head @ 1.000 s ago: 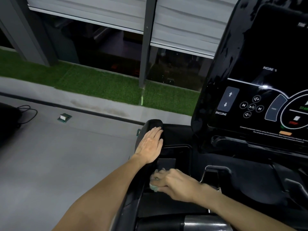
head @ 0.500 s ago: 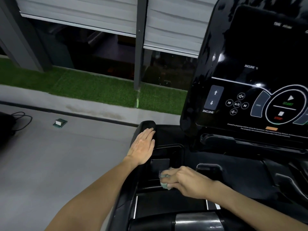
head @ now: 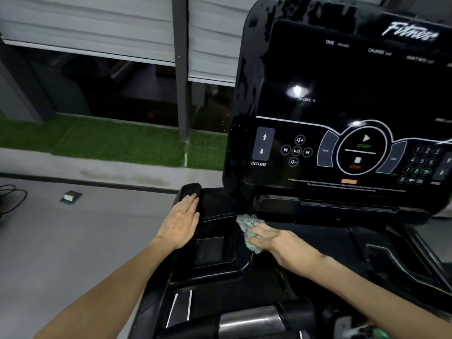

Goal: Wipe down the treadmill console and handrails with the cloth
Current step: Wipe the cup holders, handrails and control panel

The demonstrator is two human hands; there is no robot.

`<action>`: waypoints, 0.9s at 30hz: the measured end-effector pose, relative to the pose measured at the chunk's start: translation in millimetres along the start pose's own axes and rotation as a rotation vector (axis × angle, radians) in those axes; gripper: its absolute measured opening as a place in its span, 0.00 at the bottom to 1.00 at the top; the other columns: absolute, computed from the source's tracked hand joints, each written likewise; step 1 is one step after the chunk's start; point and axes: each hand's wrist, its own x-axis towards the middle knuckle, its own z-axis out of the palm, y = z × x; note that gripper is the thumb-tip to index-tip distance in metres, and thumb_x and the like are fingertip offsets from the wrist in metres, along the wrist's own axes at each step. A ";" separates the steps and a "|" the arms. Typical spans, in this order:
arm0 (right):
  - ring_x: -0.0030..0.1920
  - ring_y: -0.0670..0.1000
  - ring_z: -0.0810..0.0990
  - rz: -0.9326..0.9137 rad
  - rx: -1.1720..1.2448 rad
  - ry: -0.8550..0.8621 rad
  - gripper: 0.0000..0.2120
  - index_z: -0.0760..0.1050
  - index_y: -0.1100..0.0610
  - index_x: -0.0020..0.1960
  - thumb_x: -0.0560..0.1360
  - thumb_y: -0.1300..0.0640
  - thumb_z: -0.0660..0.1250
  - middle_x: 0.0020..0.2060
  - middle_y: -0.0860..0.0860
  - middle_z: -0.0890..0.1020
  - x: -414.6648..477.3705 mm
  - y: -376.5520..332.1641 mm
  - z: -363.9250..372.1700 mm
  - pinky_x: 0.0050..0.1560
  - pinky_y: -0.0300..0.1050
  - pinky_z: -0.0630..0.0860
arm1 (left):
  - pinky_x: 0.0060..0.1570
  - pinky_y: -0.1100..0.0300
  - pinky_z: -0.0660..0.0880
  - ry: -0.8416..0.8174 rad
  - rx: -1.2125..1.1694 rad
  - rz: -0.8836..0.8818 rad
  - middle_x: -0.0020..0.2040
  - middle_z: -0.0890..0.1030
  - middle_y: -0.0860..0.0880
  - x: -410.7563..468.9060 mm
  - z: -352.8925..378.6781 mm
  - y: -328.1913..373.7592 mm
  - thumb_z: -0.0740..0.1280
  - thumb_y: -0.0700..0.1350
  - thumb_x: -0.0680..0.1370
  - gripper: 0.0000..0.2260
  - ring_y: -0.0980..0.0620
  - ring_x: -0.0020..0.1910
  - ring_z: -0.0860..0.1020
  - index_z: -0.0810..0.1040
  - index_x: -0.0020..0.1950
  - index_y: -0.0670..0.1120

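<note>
The black treadmill console (head: 342,99) fills the upper right, with an INCLINE key, media keys and a round START/STOP dial. Below it lies a black tray recess (head: 215,250). My left hand (head: 179,222) rests flat, fingers straight, on the black left handrail (head: 189,190). My right hand (head: 276,241) presses a crumpled pale green and grey cloth (head: 247,226) with flat fingers onto the console deck at the tray's right rim, just below the screen's lower left corner.
Grey floor spreads to the left, with a small green and white block (head: 71,196) and a black cable (head: 12,199). Green turf strip (head: 110,140) and a dark window post (head: 181,69) stand behind. A grey roller bar (head: 247,319) sits near the bottom.
My right hand has moved the cloth from the tray recess up and right onto the deck by its right rim. My left hand has stayed on the handrail. The view has shifted right.
</note>
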 end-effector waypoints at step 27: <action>0.75 0.49 0.60 -0.114 0.007 -0.046 0.29 0.62 0.52 0.75 0.80 0.41 0.42 0.75 0.48 0.63 -87.4 77.4 -24.5 0.71 0.51 0.65 | 0.75 0.49 0.56 0.378 0.325 0.491 0.79 0.56 0.45 77.3 -55.0 269.3 0.53 0.47 0.83 0.24 0.47 0.78 0.53 0.57 0.78 0.41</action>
